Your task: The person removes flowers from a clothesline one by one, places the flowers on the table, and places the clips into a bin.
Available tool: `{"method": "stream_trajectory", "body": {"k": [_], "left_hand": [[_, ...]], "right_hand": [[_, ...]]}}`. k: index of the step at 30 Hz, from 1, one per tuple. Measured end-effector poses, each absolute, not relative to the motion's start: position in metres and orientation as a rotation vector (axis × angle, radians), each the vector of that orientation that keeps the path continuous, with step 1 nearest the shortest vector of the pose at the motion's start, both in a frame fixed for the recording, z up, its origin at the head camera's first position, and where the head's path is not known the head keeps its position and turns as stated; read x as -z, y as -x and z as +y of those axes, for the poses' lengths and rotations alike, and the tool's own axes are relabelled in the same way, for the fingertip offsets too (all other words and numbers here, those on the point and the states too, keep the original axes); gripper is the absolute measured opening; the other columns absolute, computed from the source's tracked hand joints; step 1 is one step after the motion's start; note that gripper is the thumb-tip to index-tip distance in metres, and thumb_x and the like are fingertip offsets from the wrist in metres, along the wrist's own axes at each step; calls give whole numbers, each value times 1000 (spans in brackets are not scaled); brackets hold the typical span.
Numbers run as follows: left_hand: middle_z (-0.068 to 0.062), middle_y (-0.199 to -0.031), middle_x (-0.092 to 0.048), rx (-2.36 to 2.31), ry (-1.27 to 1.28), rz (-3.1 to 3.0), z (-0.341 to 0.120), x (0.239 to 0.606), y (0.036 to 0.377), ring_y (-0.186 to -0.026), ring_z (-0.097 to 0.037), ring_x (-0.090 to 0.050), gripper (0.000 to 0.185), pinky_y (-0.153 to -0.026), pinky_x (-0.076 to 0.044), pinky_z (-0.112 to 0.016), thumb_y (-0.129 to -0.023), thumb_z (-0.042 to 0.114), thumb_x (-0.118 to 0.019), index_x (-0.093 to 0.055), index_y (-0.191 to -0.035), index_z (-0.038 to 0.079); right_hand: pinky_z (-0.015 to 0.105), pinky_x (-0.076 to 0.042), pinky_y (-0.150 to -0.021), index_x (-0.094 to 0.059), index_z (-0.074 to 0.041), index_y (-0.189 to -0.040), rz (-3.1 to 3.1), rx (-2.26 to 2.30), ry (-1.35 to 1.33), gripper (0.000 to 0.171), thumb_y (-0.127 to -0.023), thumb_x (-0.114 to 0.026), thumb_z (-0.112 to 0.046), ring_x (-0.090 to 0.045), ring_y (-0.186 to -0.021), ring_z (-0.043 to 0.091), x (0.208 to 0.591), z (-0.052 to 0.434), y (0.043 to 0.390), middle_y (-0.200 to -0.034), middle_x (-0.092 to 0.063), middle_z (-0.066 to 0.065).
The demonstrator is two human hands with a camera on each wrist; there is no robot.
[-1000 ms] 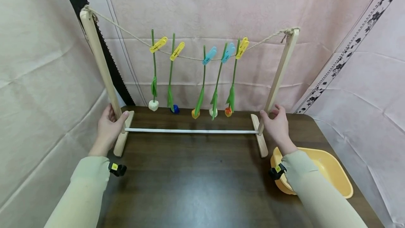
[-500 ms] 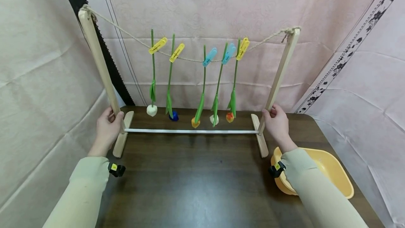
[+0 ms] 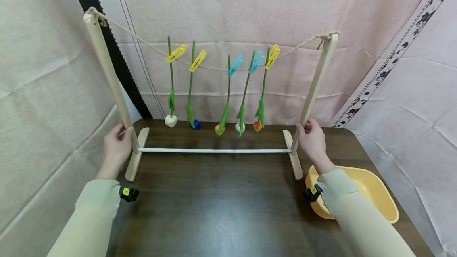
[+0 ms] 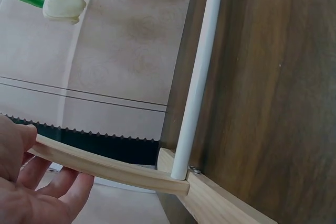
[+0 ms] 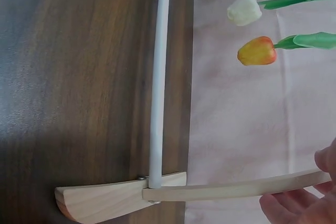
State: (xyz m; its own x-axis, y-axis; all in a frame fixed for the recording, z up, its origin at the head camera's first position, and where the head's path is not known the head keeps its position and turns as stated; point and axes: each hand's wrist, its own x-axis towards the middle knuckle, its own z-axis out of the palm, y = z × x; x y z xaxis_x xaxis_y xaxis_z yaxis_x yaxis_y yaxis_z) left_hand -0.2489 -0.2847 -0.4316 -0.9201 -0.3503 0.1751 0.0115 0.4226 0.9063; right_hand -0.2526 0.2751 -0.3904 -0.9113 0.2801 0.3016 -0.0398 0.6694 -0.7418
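Note:
A wooden stand has two upright posts, joined low down by a white rod (image 3: 214,150) and at the top by a slack rope (image 3: 308,41). My left hand (image 3: 117,146) grips the left post (image 3: 107,62) near its base; the left wrist view shows thumb and fingers on opposite sides of it. Likewise, my right hand (image 3: 312,142) holds the right post (image 3: 319,76) low down. Several tulips hang head down from the rope, among them a white tulip (image 4: 64,5) and an orange-red tulip (image 5: 256,51). Yellow clothespins (image 3: 176,53) and blue clothespins (image 3: 235,66) clip their stems.
A yellow plastic basin (image 3: 371,191) sits at the right of the dark wooden table (image 3: 221,209), partly behind the right forearm. Pale cloth (image 3: 221,7) hangs behind and at both sides. Each post stands on a flat wooden foot (image 3: 133,165).
The left post and left hand have shifted a little left and nearer. My right fingers have closed onto the right post. The hanging tulips have swung back and forth.

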Motion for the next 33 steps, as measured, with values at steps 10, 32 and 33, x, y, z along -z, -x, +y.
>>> {"method": "stream_trajectory", "body": {"k": [10, 32, 33], "left_hand": [[-19, -128, -59, 1277, -230, -2395, -292, 435, 227, -114, -34, -56, 43, -94, -47, -43, -103, 30, -45, -52, -139, 7], [-19, -125, -61, 1156, -313, -2425, -305, 439, 194, -112, -36, -59, 42, -89, -51, -36, -102, 30, -46, -54, -137, 8], [-19, -125, -61, 1152, -317, -2424, -305, 440, 193, -112, -36, -59, 42, -89, -51, -35, -102, 30, -46, -55, -137, 8]], "right_hand": [[48, -51, -81, -51, -4, -125, -2512, -1099, 154, 31, -101, -51, -23, -64, -99, 32, 393, 271, 232, -109, -63, 19], [50, -54, -78, -49, 0, -125, -2536, -1092, 97, 34, -100, -53, -23, -66, -98, 34, 396, 267, 183, -107, -62, 19], [50, -54, -78, -49, 0, -125, -2534, -1093, 94, 34, -100, -53, -23, -66, -98, 34, 397, 267, 182, -107, -62, 19]]}}
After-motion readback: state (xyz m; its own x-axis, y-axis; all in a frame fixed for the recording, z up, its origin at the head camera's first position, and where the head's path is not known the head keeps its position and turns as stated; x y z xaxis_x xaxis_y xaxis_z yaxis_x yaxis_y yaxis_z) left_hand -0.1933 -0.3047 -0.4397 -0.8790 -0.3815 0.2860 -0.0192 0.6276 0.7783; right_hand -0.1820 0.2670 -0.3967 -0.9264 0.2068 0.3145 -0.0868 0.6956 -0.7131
